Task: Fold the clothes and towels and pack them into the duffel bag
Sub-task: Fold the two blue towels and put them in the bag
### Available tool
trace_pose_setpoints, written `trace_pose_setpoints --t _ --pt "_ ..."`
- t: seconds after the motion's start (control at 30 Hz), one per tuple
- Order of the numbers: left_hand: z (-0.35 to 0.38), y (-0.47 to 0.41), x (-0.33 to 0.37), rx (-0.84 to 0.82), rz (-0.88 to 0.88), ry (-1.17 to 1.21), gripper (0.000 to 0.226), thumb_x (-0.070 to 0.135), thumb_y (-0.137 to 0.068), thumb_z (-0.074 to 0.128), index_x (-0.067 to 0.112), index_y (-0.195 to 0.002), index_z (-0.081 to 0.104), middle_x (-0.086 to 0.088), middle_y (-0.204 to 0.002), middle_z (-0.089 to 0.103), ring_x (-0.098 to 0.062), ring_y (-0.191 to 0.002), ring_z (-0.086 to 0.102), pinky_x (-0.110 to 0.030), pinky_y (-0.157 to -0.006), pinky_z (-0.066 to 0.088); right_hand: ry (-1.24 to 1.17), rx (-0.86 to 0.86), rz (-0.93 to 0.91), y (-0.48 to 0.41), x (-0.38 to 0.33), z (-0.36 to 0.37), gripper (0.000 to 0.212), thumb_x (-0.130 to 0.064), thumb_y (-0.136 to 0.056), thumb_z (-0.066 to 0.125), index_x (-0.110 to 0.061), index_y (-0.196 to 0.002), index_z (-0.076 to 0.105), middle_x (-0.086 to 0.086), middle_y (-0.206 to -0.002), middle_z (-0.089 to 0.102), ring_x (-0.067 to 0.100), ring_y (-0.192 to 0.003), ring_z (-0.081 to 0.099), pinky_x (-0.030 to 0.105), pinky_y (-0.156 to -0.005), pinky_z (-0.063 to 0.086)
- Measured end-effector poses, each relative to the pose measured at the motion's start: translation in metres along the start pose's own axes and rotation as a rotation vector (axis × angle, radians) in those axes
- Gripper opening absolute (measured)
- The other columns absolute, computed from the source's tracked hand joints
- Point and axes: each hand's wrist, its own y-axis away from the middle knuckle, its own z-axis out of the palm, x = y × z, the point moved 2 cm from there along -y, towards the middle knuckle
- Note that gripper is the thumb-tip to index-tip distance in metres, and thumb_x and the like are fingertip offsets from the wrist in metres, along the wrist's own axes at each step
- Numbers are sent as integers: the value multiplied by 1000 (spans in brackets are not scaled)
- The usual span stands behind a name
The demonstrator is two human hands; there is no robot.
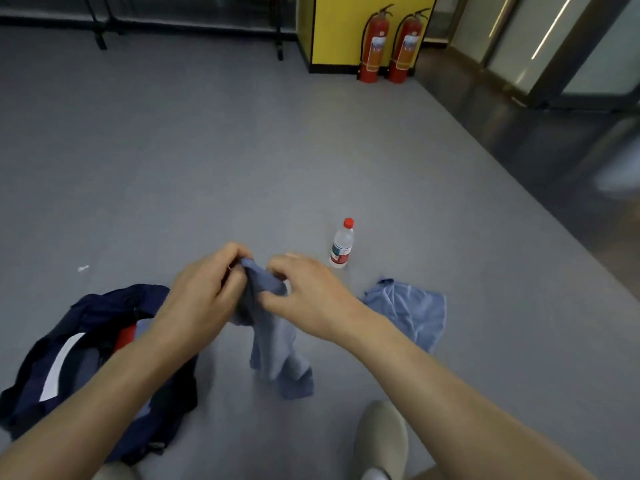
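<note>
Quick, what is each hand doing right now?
Left hand: grips the top of the blue cloth, which hangs below.
Right hand: pinches the same blue cloth near its top.

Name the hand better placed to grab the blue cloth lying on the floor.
Right hand, probably: that cloth lies on its side, beside the wrist; the left hand is farther.

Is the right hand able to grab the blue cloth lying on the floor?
Probably not yet: the right hand is busy pinching the hanging cloth. The floor cloth lies uncovered near that wrist, so once freed it likely could.
</note>
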Motion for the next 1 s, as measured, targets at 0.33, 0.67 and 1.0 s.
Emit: trace_pose_setpoints --t 0.33,0.67,1.0 --pt "-9 7 0 -6 148 -150 24 45 -92 43 35 -97 64 21 -88 61 -7 -81 61 -33 -67 52 -115 -54 17 -4 5 -3 11 -35 -86 66 -32 -91 57 -14 -71 60 8 -72 56 24 -63 36" --pt "-32 14 -13 127 52 -91 16 16 -92 68 32 -92 69 22 -87 67 1 -83 62 -13 -71 44 -190 -116 22 -11 -1 -6 28 -39 -82 75 -29 -64 55 -10 -59 45 7 -59 41 28 -59 36" --pt "-52 17 -24 235 44 -52 12 21 -90 67 28 -93 77 31 -90 68 10 -91 62 -13 -81 46 -14 -278 17 14 5 2 28 -43 -80 66 -23 -75 47 -5 -70 55 16 -69 50 46 -70 49"
